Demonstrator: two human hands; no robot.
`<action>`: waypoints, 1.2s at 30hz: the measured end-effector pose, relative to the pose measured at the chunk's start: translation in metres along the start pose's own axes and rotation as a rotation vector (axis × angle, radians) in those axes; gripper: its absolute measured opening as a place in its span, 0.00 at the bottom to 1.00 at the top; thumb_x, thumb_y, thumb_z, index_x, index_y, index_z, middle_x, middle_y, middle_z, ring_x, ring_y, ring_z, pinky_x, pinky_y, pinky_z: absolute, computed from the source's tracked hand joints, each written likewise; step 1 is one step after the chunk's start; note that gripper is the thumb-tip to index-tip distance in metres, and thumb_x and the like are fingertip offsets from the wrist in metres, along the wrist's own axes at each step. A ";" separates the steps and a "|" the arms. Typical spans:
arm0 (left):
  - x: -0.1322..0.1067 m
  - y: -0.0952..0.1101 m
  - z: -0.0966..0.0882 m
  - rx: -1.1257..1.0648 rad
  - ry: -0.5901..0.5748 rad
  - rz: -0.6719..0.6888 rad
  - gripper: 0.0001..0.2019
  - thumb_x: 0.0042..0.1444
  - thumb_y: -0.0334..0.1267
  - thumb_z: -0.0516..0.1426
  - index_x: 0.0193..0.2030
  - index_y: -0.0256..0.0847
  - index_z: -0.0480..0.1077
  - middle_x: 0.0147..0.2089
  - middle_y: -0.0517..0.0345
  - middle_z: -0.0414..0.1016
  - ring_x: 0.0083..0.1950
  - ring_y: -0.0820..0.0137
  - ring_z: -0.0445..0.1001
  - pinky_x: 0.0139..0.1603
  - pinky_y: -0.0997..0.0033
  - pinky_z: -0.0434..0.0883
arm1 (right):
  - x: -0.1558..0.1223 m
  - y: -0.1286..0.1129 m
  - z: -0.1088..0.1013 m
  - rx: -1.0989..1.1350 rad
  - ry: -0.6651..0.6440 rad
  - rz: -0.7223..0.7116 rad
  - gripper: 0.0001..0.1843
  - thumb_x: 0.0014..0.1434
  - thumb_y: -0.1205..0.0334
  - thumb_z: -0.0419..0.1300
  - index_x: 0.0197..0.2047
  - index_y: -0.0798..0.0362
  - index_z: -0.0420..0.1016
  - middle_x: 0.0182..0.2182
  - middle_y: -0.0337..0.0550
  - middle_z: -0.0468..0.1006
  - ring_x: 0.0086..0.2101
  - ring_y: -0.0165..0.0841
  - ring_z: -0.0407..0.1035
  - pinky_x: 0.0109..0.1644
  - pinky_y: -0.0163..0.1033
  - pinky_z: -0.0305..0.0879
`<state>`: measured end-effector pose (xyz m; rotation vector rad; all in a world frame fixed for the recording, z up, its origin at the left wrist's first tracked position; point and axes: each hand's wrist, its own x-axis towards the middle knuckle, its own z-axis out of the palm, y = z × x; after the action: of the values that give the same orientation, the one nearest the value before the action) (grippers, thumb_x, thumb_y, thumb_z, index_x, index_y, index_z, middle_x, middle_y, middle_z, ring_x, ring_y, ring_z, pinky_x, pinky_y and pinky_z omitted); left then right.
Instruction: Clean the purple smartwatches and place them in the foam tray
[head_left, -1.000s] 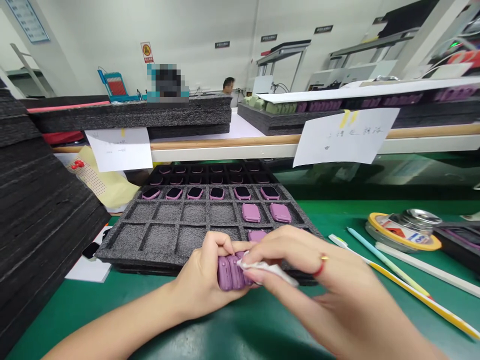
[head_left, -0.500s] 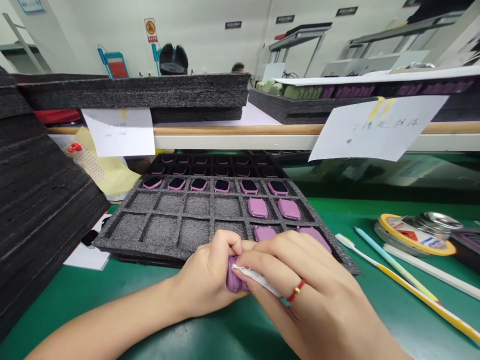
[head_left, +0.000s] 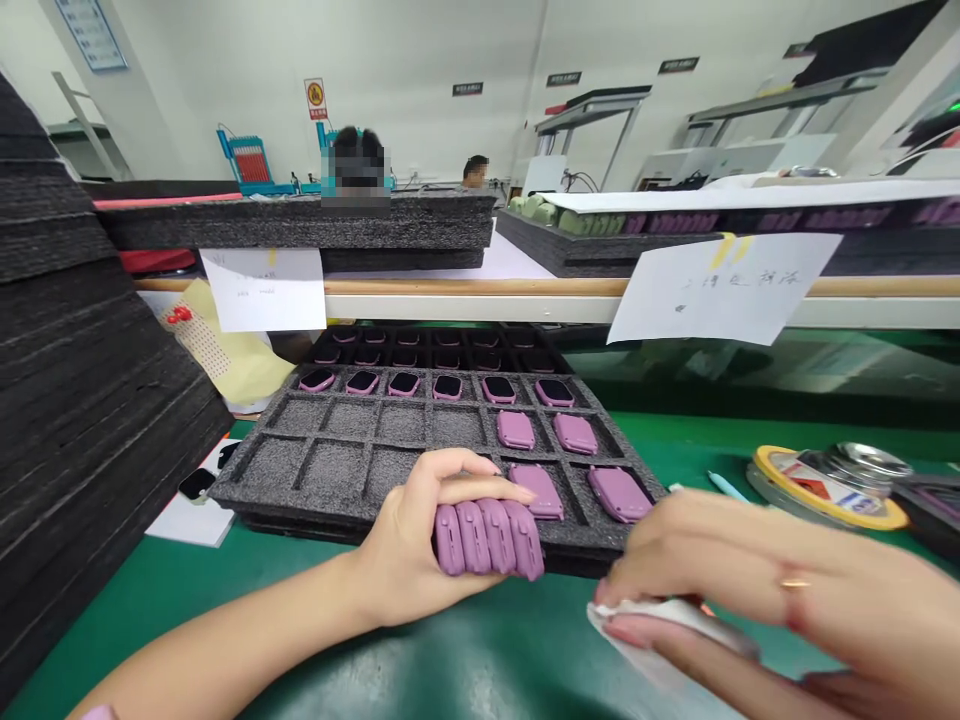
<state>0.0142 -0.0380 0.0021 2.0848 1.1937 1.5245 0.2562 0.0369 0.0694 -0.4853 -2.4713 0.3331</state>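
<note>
My left hand (head_left: pixel 420 540) is shut around a row of several purple smartwatch cases (head_left: pixel 486 540), held on edge against the palm just in front of the tray. My right hand (head_left: pixel 750 590) lies lower right, apart from them, pinching a white cloth (head_left: pixel 660 625). The dark grey foam tray (head_left: pixel 337 470) has square pockets. Its far row holds watches (head_left: pixel 447 387) with black screens facing up, and nearer pockets hold purple watches (head_left: pixel 574 434) with their backs up. Many nearer left pockets show bare foam.
A tall stack of black foam sheets (head_left: pixel 67 350) rises at the left, and another tray of watches (head_left: pixel 420 350) lies behind. A tape roll (head_left: pixel 829 488) and a pale blue pen (head_left: pixel 726 486) lie on the green bench mat. Paper notes hang from the shelf edge. A co-worker (head_left: pixel 476 172) sits far off.
My right hand and the cloth have moved right and down, away from the purple cases, which now show fully in my left hand. The view has shifted slightly.
</note>
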 end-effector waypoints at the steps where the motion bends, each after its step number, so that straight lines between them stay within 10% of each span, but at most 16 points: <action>1: 0.000 0.000 0.000 -0.002 0.005 0.008 0.33 0.53 0.35 0.69 0.59 0.48 0.54 0.53 0.49 0.83 0.54 0.62 0.82 0.57 0.64 0.73 | -0.001 0.005 0.001 -0.026 -0.095 -0.027 0.06 0.64 0.52 0.63 0.37 0.41 0.80 0.30 0.35 0.81 0.28 0.33 0.77 0.28 0.36 0.75; 6: 0.001 0.002 0.000 0.001 0.042 0.024 0.34 0.51 0.34 0.71 0.58 0.47 0.56 0.52 0.50 0.84 0.52 0.63 0.82 0.55 0.66 0.74 | 0.017 0.011 0.012 -0.030 -0.031 0.080 0.14 0.68 0.51 0.55 0.46 0.44 0.81 0.39 0.41 0.86 0.36 0.42 0.82 0.37 0.45 0.81; 15: 0.002 0.006 0.001 -0.049 0.055 0.021 0.30 0.52 0.33 0.69 0.56 0.46 0.58 0.49 0.51 0.83 0.51 0.60 0.84 0.52 0.65 0.79 | 0.039 -0.001 0.052 0.699 -0.180 0.388 0.33 0.69 0.34 0.48 0.67 0.44 0.67 0.62 0.50 0.74 0.62 0.46 0.69 0.64 0.55 0.68; 25: 0.004 0.006 0.002 -0.091 0.056 0.050 0.23 0.56 0.35 0.67 0.53 0.46 0.61 0.52 0.50 0.83 0.53 0.62 0.83 0.56 0.63 0.79 | 0.040 -0.006 0.070 1.214 -0.314 0.456 0.43 0.58 0.38 0.67 0.69 0.46 0.57 0.55 0.52 0.78 0.55 0.43 0.75 0.57 0.50 0.74; 36: 0.003 -0.004 -0.002 -0.088 0.002 0.149 0.23 0.63 0.48 0.62 0.61 0.46 0.63 0.57 0.46 0.77 0.60 0.60 0.77 0.64 0.55 0.74 | 0.041 -0.023 0.082 1.066 -0.096 0.539 0.60 0.41 0.65 0.77 0.72 0.47 0.52 0.49 0.46 0.80 0.45 0.41 0.79 0.46 0.43 0.79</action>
<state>0.0114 -0.0338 0.0022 2.1568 0.9722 1.6121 0.1702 0.0229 0.0330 -0.6276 -1.8171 1.7664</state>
